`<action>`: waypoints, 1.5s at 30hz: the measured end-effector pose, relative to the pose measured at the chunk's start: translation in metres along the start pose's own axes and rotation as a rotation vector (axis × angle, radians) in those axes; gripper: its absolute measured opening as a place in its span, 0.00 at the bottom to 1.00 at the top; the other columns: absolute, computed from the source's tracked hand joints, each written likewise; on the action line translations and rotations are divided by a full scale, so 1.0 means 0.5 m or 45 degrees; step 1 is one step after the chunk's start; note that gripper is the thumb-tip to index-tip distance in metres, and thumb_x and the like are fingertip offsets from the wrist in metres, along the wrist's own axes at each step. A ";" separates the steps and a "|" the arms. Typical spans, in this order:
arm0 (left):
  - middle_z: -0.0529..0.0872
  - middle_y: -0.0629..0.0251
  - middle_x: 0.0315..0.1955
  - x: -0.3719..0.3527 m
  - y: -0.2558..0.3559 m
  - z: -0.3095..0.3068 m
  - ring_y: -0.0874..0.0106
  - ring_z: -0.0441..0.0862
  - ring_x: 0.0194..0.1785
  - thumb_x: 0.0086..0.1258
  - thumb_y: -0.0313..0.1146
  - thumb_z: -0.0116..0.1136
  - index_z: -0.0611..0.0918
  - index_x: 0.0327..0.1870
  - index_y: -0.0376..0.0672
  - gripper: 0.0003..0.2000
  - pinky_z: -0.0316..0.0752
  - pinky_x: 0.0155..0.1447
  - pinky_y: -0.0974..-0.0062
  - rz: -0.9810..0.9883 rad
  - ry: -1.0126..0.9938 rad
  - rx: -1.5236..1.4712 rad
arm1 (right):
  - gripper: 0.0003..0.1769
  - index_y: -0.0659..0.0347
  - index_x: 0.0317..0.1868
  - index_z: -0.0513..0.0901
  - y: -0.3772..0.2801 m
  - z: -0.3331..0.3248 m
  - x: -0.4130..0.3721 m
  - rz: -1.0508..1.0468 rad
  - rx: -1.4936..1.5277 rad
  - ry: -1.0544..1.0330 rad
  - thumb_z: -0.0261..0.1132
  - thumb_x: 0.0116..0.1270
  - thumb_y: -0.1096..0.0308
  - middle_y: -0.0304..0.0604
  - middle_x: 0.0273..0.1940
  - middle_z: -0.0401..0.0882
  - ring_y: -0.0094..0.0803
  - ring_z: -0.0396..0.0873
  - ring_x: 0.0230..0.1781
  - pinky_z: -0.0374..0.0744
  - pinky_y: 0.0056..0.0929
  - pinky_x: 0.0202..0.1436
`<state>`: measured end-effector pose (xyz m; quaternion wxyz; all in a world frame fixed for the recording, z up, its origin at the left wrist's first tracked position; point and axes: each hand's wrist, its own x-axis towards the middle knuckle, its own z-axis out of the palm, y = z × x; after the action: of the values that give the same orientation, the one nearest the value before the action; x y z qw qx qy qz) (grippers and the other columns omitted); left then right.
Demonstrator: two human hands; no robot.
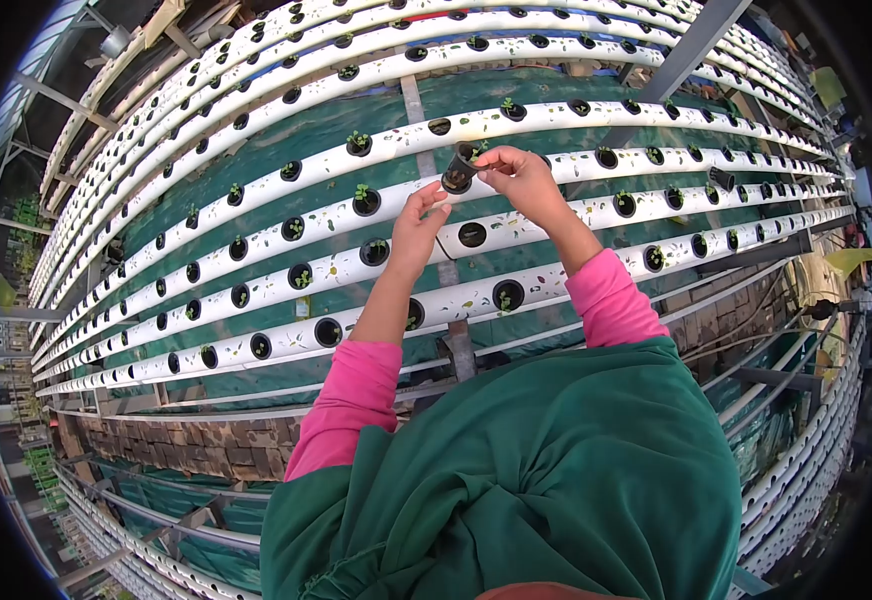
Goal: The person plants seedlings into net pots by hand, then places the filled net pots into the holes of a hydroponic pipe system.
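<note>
The fingers point(489, 160) of the right hand point(521, 180) are pinching the rim of a small black net pot point(459, 170) just above the middle of the frame. The left hand point(418, 225) is closing its fingers point(434, 197) on the pot's lower end. The pot is hanging tilted, just over the white pipes point(556, 215), which are running in rows across the frame. Seedlings point(359, 142) are sitting in some of the pipe holes. Pink sleeves point(611, 300) are reaching up from a green garment point(556, 480) at the bottom
</note>
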<state>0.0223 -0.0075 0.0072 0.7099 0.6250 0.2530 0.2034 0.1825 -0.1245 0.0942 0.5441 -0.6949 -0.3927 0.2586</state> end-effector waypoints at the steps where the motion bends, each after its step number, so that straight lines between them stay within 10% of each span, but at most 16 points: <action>1: 0.79 0.63 0.56 0.001 0.008 0.008 0.74 0.73 0.60 0.67 0.32 0.62 0.70 0.67 0.41 0.26 0.65 0.63 0.72 0.059 0.032 -0.091 | 0.07 0.61 0.41 0.84 -0.003 0.001 -0.006 -0.015 -0.018 0.000 0.67 0.62 0.75 0.30 0.30 0.80 0.16 0.73 0.30 0.73 0.19 0.36; 14: 0.81 0.66 0.48 -0.017 0.083 0.036 0.76 0.79 0.52 0.62 0.25 0.65 0.75 0.56 0.38 0.20 0.73 0.56 0.73 0.456 0.099 0.089 | 0.11 0.59 0.40 0.84 -0.061 0.057 -0.092 -0.753 -0.501 0.261 0.64 0.57 0.80 0.46 0.36 0.79 0.42 0.78 0.39 0.78 0.34 0.43; 17: 0.81 0.67 0.48 -0.026 0.100 0.024 0.77 0.78 0.51 0.64 0.23 0.62 0.76 0.55 0.38 0.17 0.73 0.56 0.74 0.328 -0.012 -0.208 | 0.10 0.61 0.41 0.83 -0.053 0.056 -0.093 -0.429 0.030 0.295 0.63 0.59 0.80 0.43 0.38 0.80 0.33 0.80 0.38 0.79 0.28 0.41; 25: 0.81 0.65 0.48 -0.010 0.141 -0.027 0.75 0.77 0.49 0.67 0.23 0.57 0.76 0.57 0.39 0.17 0.73 0.56 0.73 -0.005 -0.109 -0.861 | 0.13 0.62 0.46 0.84 0.000 0.072 -0.041 -0.162 -0.081 0.154 0.67 0.60 0.73 0.43 0.39 0.81 0.28 0.79 0.38 0.78 0.27 0.45; 45: 0.84 0.68 0.43 -0.004 0.095 0.001 0.80 0.77 0.44 0.65 0.23 0.60 0.78 0.52 0.39 0.15 0.71 0.54 0.78 0.083 -0.109 -0.154 | 0.17 0.59 0.48 0.79 0.031 0.068 -0.065 -0.153 -0.224 0.264 0.68 0.57 0.74 0.42 0.38 0.80 0.31 0.78 0.36 0.77 0.29 0.42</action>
<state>0.0221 -0.0027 0.0547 0.7495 0.5971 0.1893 0.2141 0.1419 -0.1340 0.0678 0.5332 -0.7380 -0.3966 0.1170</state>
